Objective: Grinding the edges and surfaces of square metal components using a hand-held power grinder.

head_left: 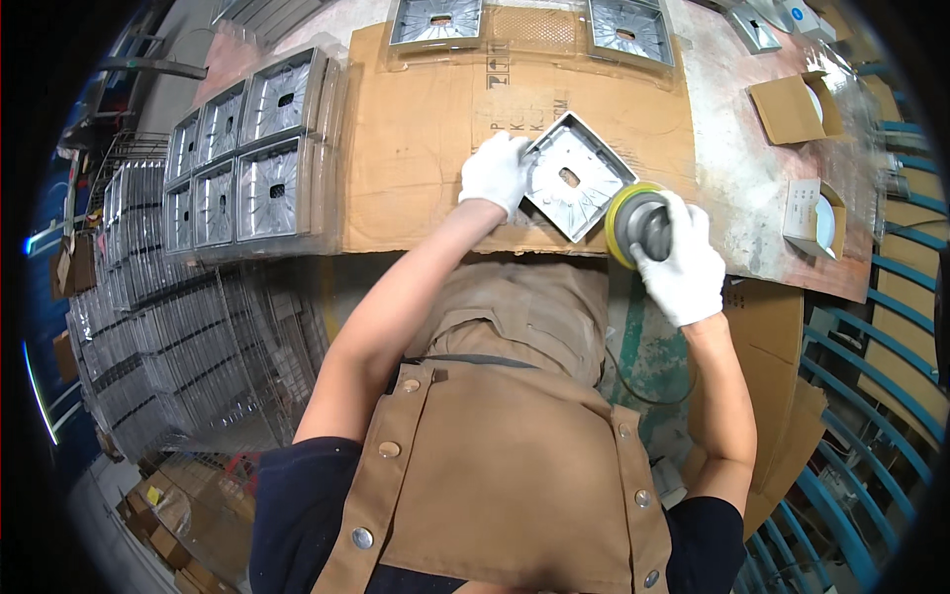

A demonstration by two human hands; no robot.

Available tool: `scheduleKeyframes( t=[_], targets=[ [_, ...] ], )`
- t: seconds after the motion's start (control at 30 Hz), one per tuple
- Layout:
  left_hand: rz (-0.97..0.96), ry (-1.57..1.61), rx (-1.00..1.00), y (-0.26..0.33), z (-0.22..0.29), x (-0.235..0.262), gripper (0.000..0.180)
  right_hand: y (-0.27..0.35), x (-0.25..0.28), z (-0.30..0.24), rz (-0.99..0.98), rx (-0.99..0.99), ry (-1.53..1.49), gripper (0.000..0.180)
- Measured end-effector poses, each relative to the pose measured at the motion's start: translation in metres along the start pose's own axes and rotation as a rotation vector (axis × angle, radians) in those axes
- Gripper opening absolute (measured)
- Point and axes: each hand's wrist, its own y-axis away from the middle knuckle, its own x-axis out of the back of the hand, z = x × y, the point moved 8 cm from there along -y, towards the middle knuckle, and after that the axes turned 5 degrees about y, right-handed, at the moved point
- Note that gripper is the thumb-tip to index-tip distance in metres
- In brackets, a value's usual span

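Two small open brown cardboard boxes (792, 107) (817, 220) are sitting at the bench's right, each showing a white round piece inside. More brown cartons (168, 515), possibly stacked, are lying lower left.

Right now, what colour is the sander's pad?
Yellow; the sander pad shows best in the head view.

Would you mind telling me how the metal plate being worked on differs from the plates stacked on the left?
The worked plate lies alone on the cardboard sheet, turned corner-on like a diamond; the stacked plates sit square in rows inside clear trays. The left hand holds the worked plate and the sander in the right hand meets its edge; nothing touches the stacked ones. Both are square, silvery, with a central slot.
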Motion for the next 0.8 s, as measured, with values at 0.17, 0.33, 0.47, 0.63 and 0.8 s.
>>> scheduleKeyframes(
  t=[0.17,0.33,0.47,0.63,0.8],
  targets=[
    [-0.003,-0.091,-0.216,-0.029,0.012,-0.008,0.019,0.011,-0.024,-0.047,-0.226,0.231,0.049,0.067],
    [0.039,-0.086,-0.246,-0.029,0.013,-0.012,0.019,0.010,-0.032,-0.074,-0.277,0.324,0.069,0.066],
    [0.042,-0.111,-0.282,-0.029,0.012,-0.012,0.019,0.002,-0.037,-0.076,-0.310,0.329,0.082,0.063],
    [0.043,-0.078,-0.323,-0.033,0.010,-0.012,0.014,-0.024,-0.022,-0.032,-0.217,0.171,0.124,0.058],
    [-0.027,-0.185,-0.368,-0.040,0.019,-0.015,0.020,-0.051,-0.008,0.031,-0.069,-0.034,0.153,0.065]
  ],
)
